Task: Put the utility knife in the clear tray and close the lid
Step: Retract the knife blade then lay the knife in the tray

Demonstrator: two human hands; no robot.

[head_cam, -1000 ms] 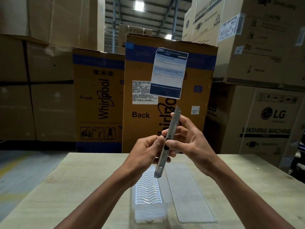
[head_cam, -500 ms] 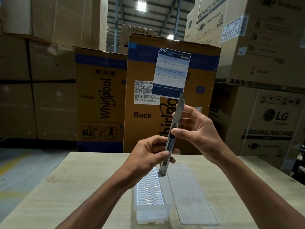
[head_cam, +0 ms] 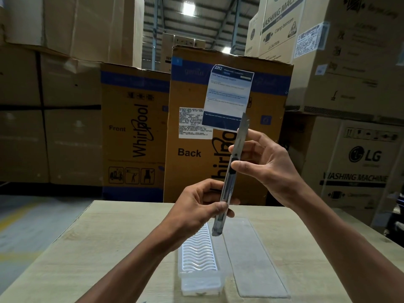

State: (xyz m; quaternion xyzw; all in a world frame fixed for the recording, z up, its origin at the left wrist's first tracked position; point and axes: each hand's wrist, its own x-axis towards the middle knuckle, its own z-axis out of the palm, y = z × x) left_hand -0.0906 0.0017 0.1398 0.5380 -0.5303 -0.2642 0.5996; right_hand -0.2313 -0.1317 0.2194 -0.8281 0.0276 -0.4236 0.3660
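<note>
Knife [head_cam: 231, 176] upright between both hands

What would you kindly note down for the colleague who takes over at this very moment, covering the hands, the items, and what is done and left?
Left hand: pinches the lower body of the utility knife.
Right hand: thumb on the slider, fingers behind; blade tip is out, knife held near upright above the table.
Clear tray: on the table, open, with a white wavy insert.
Lid: flat on the table, right of the tray.
Done: knife picked up.
Left: probably retract blade, lay knife in tray, close lid.
</note>
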